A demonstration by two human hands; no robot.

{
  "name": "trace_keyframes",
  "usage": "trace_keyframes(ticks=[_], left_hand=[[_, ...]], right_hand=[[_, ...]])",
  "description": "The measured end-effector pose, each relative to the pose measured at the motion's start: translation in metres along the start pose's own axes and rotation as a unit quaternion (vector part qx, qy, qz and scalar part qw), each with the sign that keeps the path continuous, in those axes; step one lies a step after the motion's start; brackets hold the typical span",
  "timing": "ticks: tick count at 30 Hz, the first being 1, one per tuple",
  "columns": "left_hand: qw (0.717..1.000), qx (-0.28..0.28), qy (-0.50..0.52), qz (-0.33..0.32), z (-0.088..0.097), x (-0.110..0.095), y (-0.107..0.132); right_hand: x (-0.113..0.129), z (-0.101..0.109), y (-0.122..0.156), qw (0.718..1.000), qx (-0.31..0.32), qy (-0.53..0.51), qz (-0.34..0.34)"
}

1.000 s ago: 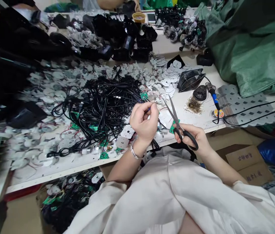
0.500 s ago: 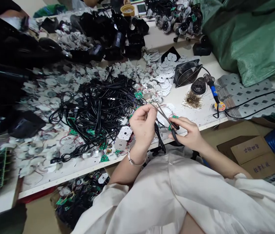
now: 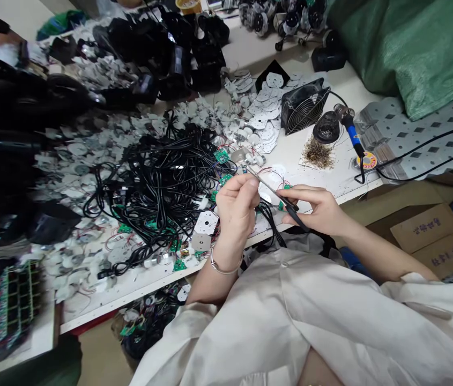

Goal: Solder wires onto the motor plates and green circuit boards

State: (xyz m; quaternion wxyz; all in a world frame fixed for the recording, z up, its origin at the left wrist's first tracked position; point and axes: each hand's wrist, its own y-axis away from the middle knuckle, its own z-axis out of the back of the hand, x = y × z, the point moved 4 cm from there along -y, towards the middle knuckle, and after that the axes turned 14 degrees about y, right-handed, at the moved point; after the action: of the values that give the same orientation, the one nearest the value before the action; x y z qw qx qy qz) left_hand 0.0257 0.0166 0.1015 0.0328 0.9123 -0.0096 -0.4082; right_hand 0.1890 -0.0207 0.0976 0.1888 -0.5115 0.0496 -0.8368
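Observation:
My left hand (image 3: pixel 237 206) is closed in a pinch, thumb against the curled fingers. A black cable (image 3: pixel 271 222) runs out from under this hand toward the table's front edge; the pinched end is hidden. In my right hand (image 3: pixel 313 206) are scissors (image 3: pixel 268 185) with black handles. Their blades point up and left, and the tips reach just past my left fingertips. Left of my hands lies a tangled heap of black cables (image 3: pixel 162 177) with small green circuit boards (image 3: pixel 222 155) among it. White octagonal plates (image 3: pixel 206 222) rest beside my left wrist.
White plastic parts (image 3: pixel 89 145) cover the table's left side. Toward the right stand a black fan (image 3: pixel 304 106), a soldering iron (image 3: pixel 353 134) in its holder, and a solder spool (image 3: pixel 366 161). A green sack (image 3: pixel 411 48) bulges at the back right. Cardboard boxes (image 3: pixel 431 236) sit below.
The scissor blades, slightly apart before, now look closed together. My right hand has turned a little, and the handles are seen more edge-on. The whole view has shifted slightly.

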Motion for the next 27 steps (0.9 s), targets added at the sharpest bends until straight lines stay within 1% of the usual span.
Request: trace_keyframes(ticks=[3,6,10,15,19,23,27], left_hand=[[1.0,-0.019,-0.008,-0.015,0.0,0.002,-0.001],[0.999,-0.032,-0.008,-0.021,-0.001,0.005,-0.001],[0.999,-0.041,-0.008,-0.012,-0.002,0.008,-0.001],[0.998,-0.062,0.006,0.002,-0.002,0.012,0.0],[0.997,-0.07,0.014,0.01,-0.002,0.014,0.001],[0.997,-0.064,0.021,0.026,-0.003,0.016,0.001],[0.996,-0.074,0.027,0.036,-0.003,0.02,-0.001]], right_hand=[[-0.006,-0.004,0.001,0.997,0.006,-0.055,-0.047],[-0.011,-0.007,0.003,0.994,0.001,-0.085,-0.075],[-0.013,-0.007,0.005,0.992,-0.01,-0.093,-0.09],[-0.014,-0.01,0.008,0.989,-0.005,-0.08,-0.122],[-0.014,-0.013,0.009,0.988,-0.018,-0.083,-0.126],[-0.015,-0.012,0.01,0.987,-0.033,-0.093,-0.123],[-0.014,-0.011,0.012,0.986,-0.046,-0.092,-0.134]])
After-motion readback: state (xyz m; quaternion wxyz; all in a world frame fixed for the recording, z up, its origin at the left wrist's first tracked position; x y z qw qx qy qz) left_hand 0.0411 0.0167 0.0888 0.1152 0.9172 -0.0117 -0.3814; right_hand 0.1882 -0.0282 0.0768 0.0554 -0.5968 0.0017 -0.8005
